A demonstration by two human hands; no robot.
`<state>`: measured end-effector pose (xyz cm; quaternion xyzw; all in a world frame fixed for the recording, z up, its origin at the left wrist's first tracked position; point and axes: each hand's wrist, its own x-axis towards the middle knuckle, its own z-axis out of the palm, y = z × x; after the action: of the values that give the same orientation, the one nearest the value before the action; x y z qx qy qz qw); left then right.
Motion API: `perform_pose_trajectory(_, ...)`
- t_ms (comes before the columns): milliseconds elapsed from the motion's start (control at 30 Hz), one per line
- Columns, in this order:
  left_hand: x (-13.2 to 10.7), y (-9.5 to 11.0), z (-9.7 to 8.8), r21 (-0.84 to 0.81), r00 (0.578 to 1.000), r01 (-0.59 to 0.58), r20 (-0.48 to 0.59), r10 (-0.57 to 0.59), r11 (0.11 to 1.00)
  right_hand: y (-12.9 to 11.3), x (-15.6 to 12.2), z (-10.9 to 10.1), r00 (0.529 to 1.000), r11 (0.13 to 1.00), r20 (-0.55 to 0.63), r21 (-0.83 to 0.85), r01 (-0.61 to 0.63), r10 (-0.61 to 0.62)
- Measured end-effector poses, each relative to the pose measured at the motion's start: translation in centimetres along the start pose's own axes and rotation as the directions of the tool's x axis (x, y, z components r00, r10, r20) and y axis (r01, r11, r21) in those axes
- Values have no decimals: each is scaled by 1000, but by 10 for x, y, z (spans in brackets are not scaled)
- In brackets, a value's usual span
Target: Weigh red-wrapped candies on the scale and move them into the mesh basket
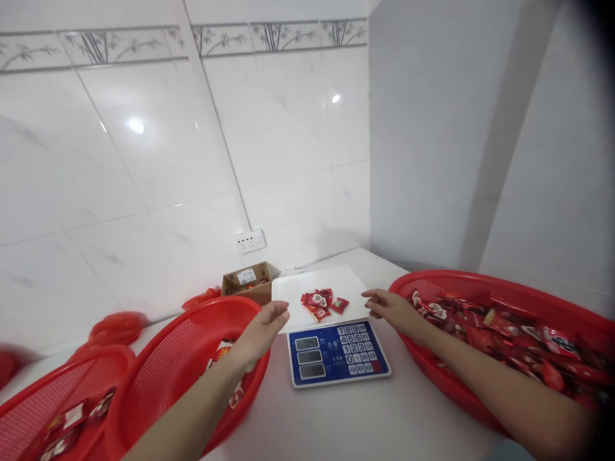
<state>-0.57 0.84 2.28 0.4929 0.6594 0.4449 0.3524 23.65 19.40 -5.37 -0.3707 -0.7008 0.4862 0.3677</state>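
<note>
Several small red packets (318, 302) lie in a loose pile on the white pan (293, 288) of a digital scale. The scale's blue keypad panel (339, 352) faces me, with three small displays on its left. My left hand (262, 330) hovers by the pan's left edge, over the rim of a red basket (158, 358), fingers stretched out and holding nothing. At the pan's right edge is my right hand (391, 310), fingers apart and empty, close to the packets but not touching them. Beside it, a large red basket (446, 275) holds many red packets.
Another red basket (115, 358) with a few packets stands at the far left. Behind it lie red plastic bags (118, 326). A small cardboard box (247, 278) sits against the tiled wall, below a power socket (250, 241). A grey wall (432, 128) rises at the right.
</note>
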Motion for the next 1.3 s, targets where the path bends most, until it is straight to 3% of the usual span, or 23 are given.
perform_pose_trajectory(167,26,-10,17,178,994,-109,15,108,978,7,4,3,1000,1000,-15,-6,24,-24)
perform_pose_trajectory(333,66,-22,45,351,966,-254,39,257,901,7,3,4,999,999,-11,-23,41,-41)
perform_pose_trajectory(533,105,-29,88,531,970,-210,8,243,821,12,5,4,996,995,3,-41,86,-86)
perform_pose_trajectory(700,118,-26,111,672,971,-179,2,240,719,5,0,4,996,993,11,-72,88,-88)
perform_pose_trajectory(833,118,-26,111,767,964,-177,10,265,617,3,-1,5,997,993,-1,-94,72,-72)
perform_pose_trajectory(1033,115,-34,85,847,972,-124,-1,236,516,11,3,5,997,990,3,-115,80,-80)
perform_pose_trajectory(1300,107,-35,65,861,973,-165,62,223,481,3,-2,4,999,992,12,-115,46,-45)
